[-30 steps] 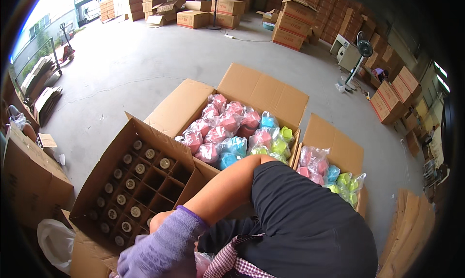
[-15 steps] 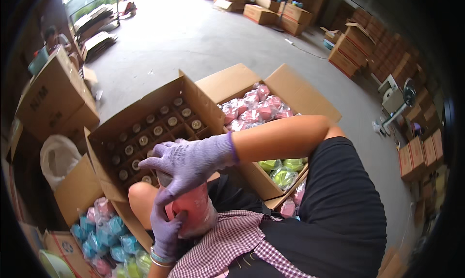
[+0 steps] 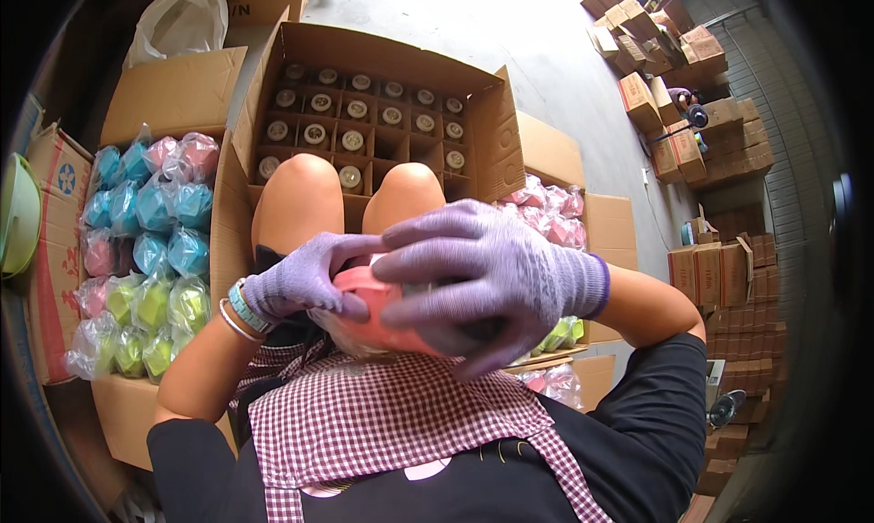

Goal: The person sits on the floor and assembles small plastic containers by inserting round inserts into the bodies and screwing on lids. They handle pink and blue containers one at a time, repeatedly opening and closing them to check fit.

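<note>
A pink, round container [image 3: 364, 291], partly wrapped in clear plastic, lies on its side in my lap. My left hand [image 3: 300, 277], in a purple knit glove, is closed round its left end, thumb on the pink rim. Over its right part reaches my gloved right hand [image 3: 501, 273], fingers spread, curved and slightly blurred. Whether they press on it cannot be told. Something dark shows beneath that palm, too hidden to name. Just beyond my knees stands a divided carton [image 3: 382, 45] with several round-topped jars [image 3: 352, 142] in its cells.
To the left, an open carton [image 3: 127, 409] holds blue, pink and green plastic-wrapped items [image 3: 155, 204]. A green basin [image 3: 20, 215] and a white bag [image 3: 182, 18] are beyond it. Pink wrapped items [image 3: 551, 215] fill a carton at right. Stacked cartons [image 3: 719, 273] line the far right.
My view has turned, bringing the jar carton straight ahead. Both hands now sit over the middle of my lap. The pink container has tipped from near upright onto its side.
</note>
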`<state>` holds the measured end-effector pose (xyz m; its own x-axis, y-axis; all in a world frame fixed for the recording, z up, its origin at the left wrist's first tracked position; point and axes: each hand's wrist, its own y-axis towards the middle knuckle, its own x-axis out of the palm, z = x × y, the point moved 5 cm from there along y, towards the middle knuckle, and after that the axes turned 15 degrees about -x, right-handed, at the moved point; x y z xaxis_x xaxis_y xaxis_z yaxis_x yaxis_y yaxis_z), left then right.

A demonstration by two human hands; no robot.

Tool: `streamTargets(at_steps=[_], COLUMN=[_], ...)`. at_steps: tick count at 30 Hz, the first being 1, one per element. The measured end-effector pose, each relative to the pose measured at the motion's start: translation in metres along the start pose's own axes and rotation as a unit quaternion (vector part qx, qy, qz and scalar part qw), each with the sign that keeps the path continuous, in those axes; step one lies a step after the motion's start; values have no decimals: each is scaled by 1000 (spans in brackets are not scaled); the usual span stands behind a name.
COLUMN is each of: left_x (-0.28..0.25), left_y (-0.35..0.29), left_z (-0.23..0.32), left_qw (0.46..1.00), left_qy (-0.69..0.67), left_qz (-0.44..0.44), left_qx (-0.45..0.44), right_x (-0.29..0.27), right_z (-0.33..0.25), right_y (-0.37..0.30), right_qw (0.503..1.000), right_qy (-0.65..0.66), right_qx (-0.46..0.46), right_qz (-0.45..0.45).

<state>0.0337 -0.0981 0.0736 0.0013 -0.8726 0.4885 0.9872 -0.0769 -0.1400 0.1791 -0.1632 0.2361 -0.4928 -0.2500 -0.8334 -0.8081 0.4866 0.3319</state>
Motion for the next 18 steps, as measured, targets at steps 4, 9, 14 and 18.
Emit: streamTargets(at_steps=[4, 9, 14, 18], left_x=[58, 3, -11, 9], left_y=[21, 9, 16, 36], left_z=[-8, -20, -35, -41], left_qw=[757, 978, 941, 853], left_qy=[424, -49, 20, 248], left_qz=[495, 197, 336, 458], left_qx=[38, 54, 25, 29], right_x=[28, 4, 18, 37], right_z=[94, 27, 60, 91], right_y=[-115, -26, -42, -91], right_qw=[972, 984, 936, 860], right_qy=[-20, 40, 41, 138], right_qx=[227, 172, 334, 473], right_qz=[61, 38, 103, 132])
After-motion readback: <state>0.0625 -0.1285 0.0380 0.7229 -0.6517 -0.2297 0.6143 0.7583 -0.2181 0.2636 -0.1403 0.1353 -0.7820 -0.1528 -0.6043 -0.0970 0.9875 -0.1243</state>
